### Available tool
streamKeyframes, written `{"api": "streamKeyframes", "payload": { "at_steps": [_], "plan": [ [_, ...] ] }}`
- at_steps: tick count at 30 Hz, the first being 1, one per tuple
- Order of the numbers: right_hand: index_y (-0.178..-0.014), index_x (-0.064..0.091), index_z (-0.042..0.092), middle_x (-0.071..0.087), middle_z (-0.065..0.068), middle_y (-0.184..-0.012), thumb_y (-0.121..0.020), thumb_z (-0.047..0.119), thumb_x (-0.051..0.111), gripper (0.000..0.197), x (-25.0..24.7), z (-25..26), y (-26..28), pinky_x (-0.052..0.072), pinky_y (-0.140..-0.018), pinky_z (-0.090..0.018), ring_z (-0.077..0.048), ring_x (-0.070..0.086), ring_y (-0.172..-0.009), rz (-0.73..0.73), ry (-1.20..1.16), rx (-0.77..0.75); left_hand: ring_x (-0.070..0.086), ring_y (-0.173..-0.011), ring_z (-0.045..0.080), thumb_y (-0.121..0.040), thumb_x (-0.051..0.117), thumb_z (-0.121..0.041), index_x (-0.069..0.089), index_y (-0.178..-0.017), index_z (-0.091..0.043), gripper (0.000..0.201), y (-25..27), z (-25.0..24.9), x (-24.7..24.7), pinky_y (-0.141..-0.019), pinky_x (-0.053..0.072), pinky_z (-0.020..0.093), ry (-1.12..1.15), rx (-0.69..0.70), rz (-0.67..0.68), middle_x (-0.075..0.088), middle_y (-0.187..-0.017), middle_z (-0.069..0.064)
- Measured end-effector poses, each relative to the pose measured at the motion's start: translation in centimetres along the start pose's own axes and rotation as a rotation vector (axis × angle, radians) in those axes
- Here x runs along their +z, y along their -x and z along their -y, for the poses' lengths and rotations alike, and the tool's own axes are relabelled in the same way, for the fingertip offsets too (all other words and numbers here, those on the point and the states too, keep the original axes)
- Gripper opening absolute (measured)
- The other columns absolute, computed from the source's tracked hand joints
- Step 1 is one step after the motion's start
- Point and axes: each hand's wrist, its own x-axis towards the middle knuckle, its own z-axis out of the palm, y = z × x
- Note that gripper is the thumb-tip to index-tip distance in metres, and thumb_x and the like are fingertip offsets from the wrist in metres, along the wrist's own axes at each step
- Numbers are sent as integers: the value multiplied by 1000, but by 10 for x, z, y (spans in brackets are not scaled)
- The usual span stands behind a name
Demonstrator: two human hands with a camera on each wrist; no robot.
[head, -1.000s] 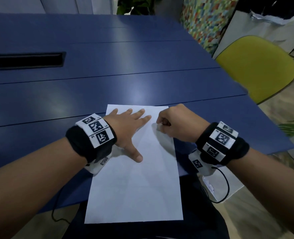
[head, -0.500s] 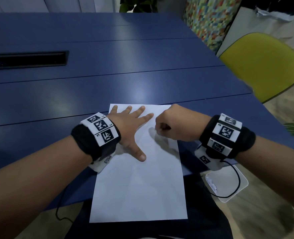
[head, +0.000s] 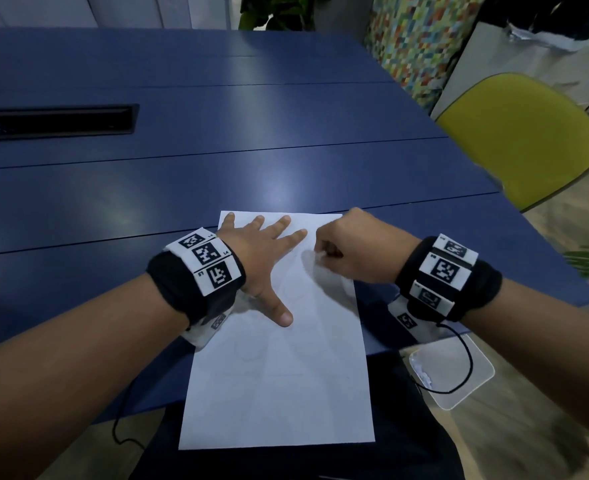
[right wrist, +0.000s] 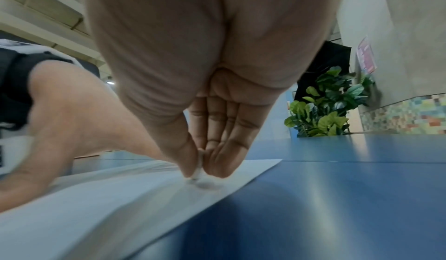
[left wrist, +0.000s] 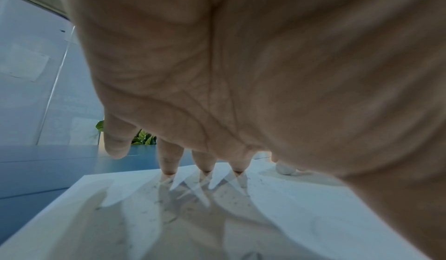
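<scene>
Barely anything is shifting across the head views: the right hand (head: 352, 251) is sitting a touch closer to the left hand (head: 262, 261), which is staying planted on the paper (head: 279, 386). Such a small move suggests rubbing is going on in one spot near the paper's far right corner. Faint pencil loops (head: 251, 351) are still showing nearer the middle of the paper, so much of the work is probably still waiting.

From the left wrist, the fingers (left wrist: 170, 161) are spreading wide, their tips pressing down just inside the paper's far edge and keeping it from sliding. Grey crumbs (left wrist: 169, 220) are lying scattered on the paper beneath the palm. The eraser (left wrist: 286, 168), small and white, is touching the paper just to the right of those fingertips.

From the right wrist, the thumb and the closely bunched fingers are pinching the eraser (right wrist: 198, 166), and its lower end is pressing into the paper close to the paper's right edge. A greyish smudge is blurring under it, which suggests the stroke is in progress.
</scene>
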Motion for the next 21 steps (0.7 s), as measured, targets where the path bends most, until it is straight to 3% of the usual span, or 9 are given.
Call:
{"api": "streamKeyframes", "payload": {
  "at_steps": [3,6,8,12,15,17,21],
  "plan": [
    [-79,65,18,66,2,-69,-92,21,59,14,5,11,2,55,-65,-40,-20,57,-64,51,29,-51,-8,-162,31,-42,67,-101,-26,-158,-47,159,0,1,0,-122,-2,71,-2,1,-2,-25,-172,-14],
    [-89,71,17,71,1,-77,-94,24,59,14,-1,1,-7,57,-71,-40,-24,63,-75,4,33,32,-7,-162,30,-41,67,-102,-26,-159,-45,160,0,0,-1,-122,-2,72,-4,3,-3,-25,-172,-13],
    [-89,71,16,70,1,-77,-95,24,59,15,0,3,-9,56,-72,-40,-22,58,-73,-3,40,33,-8,-162,30,-42,68,-101,-26,-159,-45,160,1,0,0,-122,-2,72,0,2,-1,-25,-172,-13],
    [-85,71,17,66,8,-71,-93,22,64,12,-1,13,-4,45,-63,-25,-10,52,-61,68,12,-69,-9,-162,30,-43,69,-100,-26,-159,-46,159,1,0,0,-122,-3,71,4,0,0,-25,-172,-14],
    [-92,74,16,72,6,-82,-92,23,65,11,-10,-9,-4,55,-72,-32,-17,63,-77,52,-14,55,-10,-162,29,-40,67,-102,-27,-158,-46,161,0,1,0,-122,-3,73,9,-1,4,-26,-171,-14],
    [-90,73,17,71,5,-80,-93,24,64,12,-8,-13,0,58,-74,-38,-18,64,-78,13,-22,108,-11,-162,29,-39,67,-102,-27,-157,-47,161,0,2,2,-121,-4,73,13,-6,4,-27,-171,-15],
    [-89,71,20,69,7,-77,-96,25,60,14,7,11,15,54,-69,-33,-16,59,-75,44,-48,27,-10,-162,28,-40,69,-101,-27,-157,-47,161,0,0,1,-121,-5,73,11,-11,7,-26,-171,-15]
  ]
}}
